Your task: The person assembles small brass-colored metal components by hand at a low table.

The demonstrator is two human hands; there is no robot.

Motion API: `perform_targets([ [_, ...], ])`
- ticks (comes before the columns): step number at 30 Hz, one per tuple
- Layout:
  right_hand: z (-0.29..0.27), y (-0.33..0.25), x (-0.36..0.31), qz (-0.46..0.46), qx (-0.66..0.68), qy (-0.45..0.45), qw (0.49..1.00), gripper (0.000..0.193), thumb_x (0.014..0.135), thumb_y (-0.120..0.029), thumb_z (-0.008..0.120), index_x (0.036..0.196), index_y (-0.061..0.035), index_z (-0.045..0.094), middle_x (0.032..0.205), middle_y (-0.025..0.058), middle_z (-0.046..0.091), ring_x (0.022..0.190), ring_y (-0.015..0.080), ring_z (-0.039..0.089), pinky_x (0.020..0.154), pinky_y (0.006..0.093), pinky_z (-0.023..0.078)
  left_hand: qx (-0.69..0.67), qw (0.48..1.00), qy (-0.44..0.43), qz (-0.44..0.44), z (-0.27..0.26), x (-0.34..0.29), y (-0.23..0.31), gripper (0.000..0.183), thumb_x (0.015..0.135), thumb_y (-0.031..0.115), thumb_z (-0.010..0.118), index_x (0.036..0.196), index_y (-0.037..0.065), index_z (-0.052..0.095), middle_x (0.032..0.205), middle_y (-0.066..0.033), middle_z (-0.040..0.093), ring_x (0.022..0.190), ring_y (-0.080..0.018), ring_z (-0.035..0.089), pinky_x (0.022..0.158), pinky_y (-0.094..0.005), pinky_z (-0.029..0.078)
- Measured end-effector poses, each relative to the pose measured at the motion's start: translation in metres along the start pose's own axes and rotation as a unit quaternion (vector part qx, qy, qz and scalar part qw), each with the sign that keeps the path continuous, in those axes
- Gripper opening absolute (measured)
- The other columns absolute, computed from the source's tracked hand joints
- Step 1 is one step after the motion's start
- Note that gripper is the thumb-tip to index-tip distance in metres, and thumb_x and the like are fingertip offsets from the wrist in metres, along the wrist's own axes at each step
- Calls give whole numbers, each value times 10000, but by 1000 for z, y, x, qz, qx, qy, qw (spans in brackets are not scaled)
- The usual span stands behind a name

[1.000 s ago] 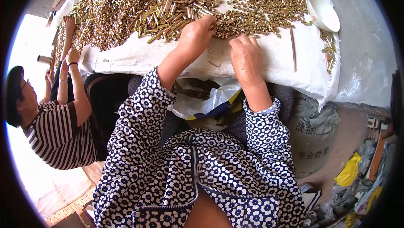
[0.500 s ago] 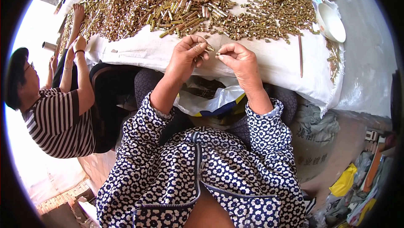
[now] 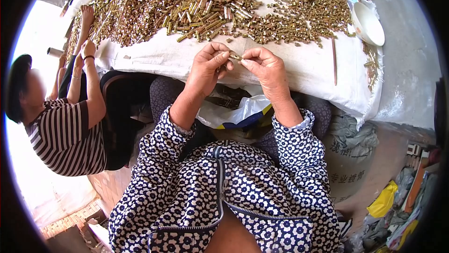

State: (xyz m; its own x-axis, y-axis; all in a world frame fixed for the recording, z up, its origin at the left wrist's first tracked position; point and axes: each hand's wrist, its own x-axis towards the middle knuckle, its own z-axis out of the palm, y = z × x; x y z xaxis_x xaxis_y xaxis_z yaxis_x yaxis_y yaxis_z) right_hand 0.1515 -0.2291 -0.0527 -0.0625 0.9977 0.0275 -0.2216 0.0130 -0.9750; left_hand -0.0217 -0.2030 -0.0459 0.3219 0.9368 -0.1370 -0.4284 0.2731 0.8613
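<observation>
Between the fingertips of both hands is a small brass-coloured metal piece point(image 3: 236, 57), its exact shape hard to make out. My left hand point(image 3: 206, 66) is closed, thumb and forefinger pinching the piece's left end, with the other fingers curled below. From the other side my right hand point(image 3: 267, 70) pinches its right end between thumb and forefinger. Both hands hover just over the near edge of a white cloth-covered table point(image 3: 154, 54). Beyond them spreads a heap of short brass-coloured metal tubes point(image 3: 206, 10), with a pile of smaller pieces point(image 3: 308, 14) to its right.
A thin brown rod point(image 3: 334, 61) lies at the table's right, near a white bowl point(image 3: 369, 24) tipped on its side. A white plastic bag point(image 3: 234, 110) sits below the table edge. At left, a person in a striped shirt point(image 3: 68, 134) reaches to the heap.
My hands have come together, so the brass-coloured piece now bridges both sets of fingertips. The person at the left has shifted their hands slightly.
</observation>
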Motion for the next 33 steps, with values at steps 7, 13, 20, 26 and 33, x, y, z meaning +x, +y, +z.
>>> perform_targets([
  [7, -1, 2, -2, -43, -113, 14, 993, 92, 837, -47, 628, 920, -16, 605, 851, 42, 619, 785, 119, 583, 736, 255, 474, 27, 999, 0, 37, 3, 1, -7, 69, 916, 72, 572, 973, 45, 545, 803, -15, 623, 630, -75, 591, 460, -159, 370],
  [13, -2, 1, -2, -218, -518, 21, 827, 153, 698, 33, 614, 818, -47, 562, 792, 96, 591, 796, 269, 599, 700, 365, 483, 454, 867, -17, 204, 9, 2, -30, 117, 869, 55, 603, 971, 45, 547, 755, -92, 621, 582, -169, 592, 480, -283, 450],
  [20, -28, -4, 3, -186, -523, 51, 830, 158, 697, 12, 634, 826, -54, 570, 849, 98, 595, 838, 309, 584, 723, 400, 476, 584, 757, -29, 292, 22, 4, -37, 106, 849, 16, 606, 946, 31, 568, 763, -149, 607, 659, -260, 623, 593, -325, 495],
  [26, -36, 3, 11, -193, -534, 113, 815, 208, 701, 5, 662, 887, -65, 600, 951, 95, 615, 900, 292, 596, 780, 374, 484, 284, 955, 2, 80, 11, 0, -27, 80, 902, 75, 565, 969, 38, 539, 722, -44, 597, 615, -117, 609, 461, -254, 440],
  [33, -28, 3, 12, -176, -640, 145, 734, 315, 718, -39, 662, 1029, -71, 617, 1117, 86, 600, 1025, 280, 562, 891, 375, 466, -68, 996, 7, -50, -6, -15, -18, 108, 972, 163, 489, 987, 63, 527, 839, -51, 615, 732, -130, 659, 499, -201, 453],
])
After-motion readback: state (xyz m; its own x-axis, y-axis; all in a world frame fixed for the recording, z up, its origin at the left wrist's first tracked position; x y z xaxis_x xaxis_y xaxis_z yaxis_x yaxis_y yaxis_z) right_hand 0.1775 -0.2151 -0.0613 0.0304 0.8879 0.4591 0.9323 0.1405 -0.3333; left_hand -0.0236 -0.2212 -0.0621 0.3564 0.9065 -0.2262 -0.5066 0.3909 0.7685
